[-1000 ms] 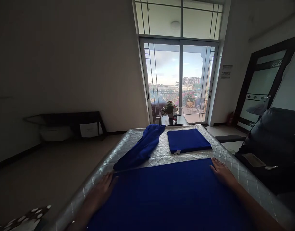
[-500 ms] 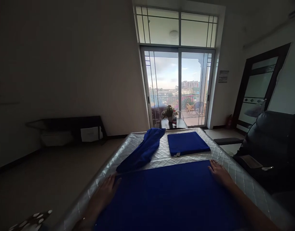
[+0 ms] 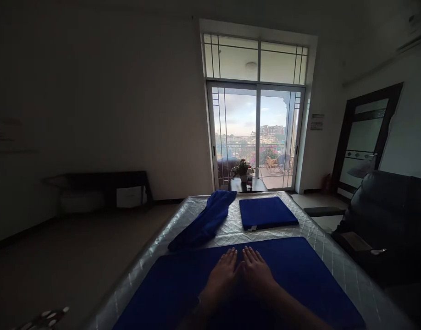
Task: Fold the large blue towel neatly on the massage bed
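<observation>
A wide blue cloth (image 3: 293, 270) lies flat across the near part of the table, its far edge fairly straight. On its middle, close to that far edge, my left hand (image 3: 224, 270) rests with fingers stretched out. Right beside it lies my right hand (image 3: 257, 268), also flat, the two thumbs almost meeting. Neither hand grips anything. Beyond the far edge is a folded blue cloth (image 3: 268, 212) with a small white tag at its front. A crumpled blue cloth (image 3: 207, 220) stretches slantwise to the left of it.
The table has a silvery quilted cover (image 3: 176, 220). Past its far end stands a small dark table (image 3: 234, 184) with a potted plant (image 3: 243, 169) and a bottle (image 3: 249, 178). A black armchair (image 3: 385, 220) is on the right, a dark low rack (image 3: 103, 188) at the left wall.
Both hands have moved inward from the cloth's left and right far corners to its middle, side by side. The view has tilted slightly upward.
</observation>
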The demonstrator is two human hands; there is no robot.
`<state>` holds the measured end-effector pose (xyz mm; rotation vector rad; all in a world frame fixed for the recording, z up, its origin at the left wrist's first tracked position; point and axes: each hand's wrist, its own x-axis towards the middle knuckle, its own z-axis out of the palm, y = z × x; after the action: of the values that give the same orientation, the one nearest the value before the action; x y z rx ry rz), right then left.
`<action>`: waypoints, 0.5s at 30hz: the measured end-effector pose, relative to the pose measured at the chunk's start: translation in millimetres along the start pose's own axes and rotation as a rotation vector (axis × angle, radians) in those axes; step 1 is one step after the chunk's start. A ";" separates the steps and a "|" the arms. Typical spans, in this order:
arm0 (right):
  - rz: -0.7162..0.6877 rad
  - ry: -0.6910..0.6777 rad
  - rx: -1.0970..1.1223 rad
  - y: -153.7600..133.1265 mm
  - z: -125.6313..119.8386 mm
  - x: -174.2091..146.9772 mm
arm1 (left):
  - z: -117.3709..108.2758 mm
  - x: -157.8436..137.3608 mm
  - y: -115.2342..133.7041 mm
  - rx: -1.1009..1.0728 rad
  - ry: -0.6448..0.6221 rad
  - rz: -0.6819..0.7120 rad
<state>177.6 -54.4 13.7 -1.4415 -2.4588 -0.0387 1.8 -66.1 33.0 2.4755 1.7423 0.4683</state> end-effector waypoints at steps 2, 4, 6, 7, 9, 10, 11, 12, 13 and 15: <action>-0.008 -0.055 0.051 -8.1 9.0 1.3 | 19.4 2.2 8.0 -0.025 -0.013 -0.004; 0.000 -0.098 0.102 -8.2 13.9 0.5 | 32.1 2.1 8.4 -0.016 0.009 -0.021; 0.014 -0.115 0.142 -6.3 14.2 -0.9 | 37.6 1.2 6.7 0.006 0.031 -0.027; 0.021 -0.117 0.157 -6.1 12.9 -1.7 | 38.3 0.9 6.1 0.015 0.033 -0.026; 0.023 -0.130 0.180 -7.6 7.8 -3.4 | 37.5 0.5 6.0 0.027 0.034 -0.025; 0.025 -0.135 0.191 -8.9 4.5 -4.3 | 36.6 0.4 6.2 0.031 0.028 -0.025; 0.034 -0.140 0.199 -9.9 1.1 -5.2 | 35.6 0.2 6.3 0.036 0.019 -0.026; 0.054 -0.145 0.205 -10.0 -2.4 -6.3 | 34.3 -0.2 5.8 0.043 0.007 -0.029; 0.083 -0.153 0.208 -8.8 -5.9 -7.5 | 32.6 -1.1 4.4 0.052 -0.003 -0.034; 0.156 -0.169 0.199 -0.4 -12.4 -10.9 | 27.1 -4.6 -2.4 0.075 -0.023 -0.043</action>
<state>185.2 -66.0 22.8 -1.5985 -2.3878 0.3638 6.2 -66.6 5.8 2.4766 1.8325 0.3759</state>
